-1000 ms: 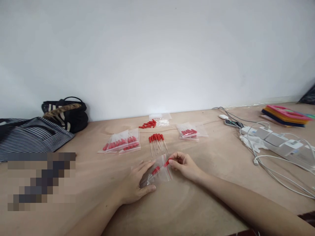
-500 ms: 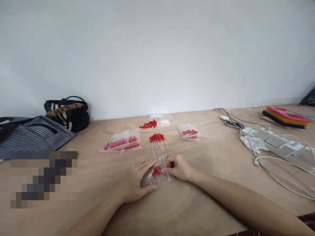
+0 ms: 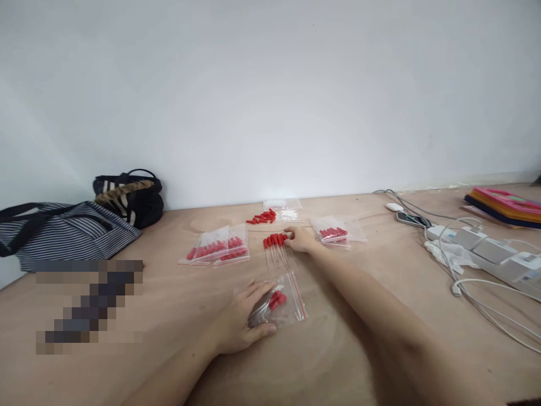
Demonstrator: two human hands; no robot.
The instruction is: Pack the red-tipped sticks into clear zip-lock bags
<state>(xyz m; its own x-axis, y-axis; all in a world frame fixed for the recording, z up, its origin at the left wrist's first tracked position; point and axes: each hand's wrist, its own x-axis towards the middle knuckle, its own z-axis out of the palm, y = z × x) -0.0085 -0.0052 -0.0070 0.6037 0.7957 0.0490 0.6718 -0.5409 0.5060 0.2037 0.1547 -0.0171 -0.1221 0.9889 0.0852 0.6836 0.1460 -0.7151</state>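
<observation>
My left hand [image 3: 240, 320] holds a clear zip-lock bag [image 3: 292, 309] against the table, fingers stretched over its left part and thumb along the near side. Several red tips [image 3: 278, 300] show inside; the hand covers the bag's left end. Farther forward, my right hand [image 3: 299, 239] has thumb and fingers closed at the right end of a row of thin pale sticks with red tips [image 3: 274, 240]. It pinches a red-tipped stick there, partly hidden by the fingers. The sticks lie side by side, red ends toward the wall.
Filled zip-lock bags lie left [image 3: 217, 248] and right [image 3: 333, 232] of the row. Loose red pieces [image 3: 262, 216] and a bag of pale sticks [image 3: 287, 212] lie behind. Chargers on a power strip [image 3: 499, 251] and cables are right; a striped bag [image 3: 80, 231] is left.
My right hand has left the zip-lock bag's mouth and moved forward to the row of red-tipped sticks. My left hand stays on the bag. The view has shifted slightly.
</observation>
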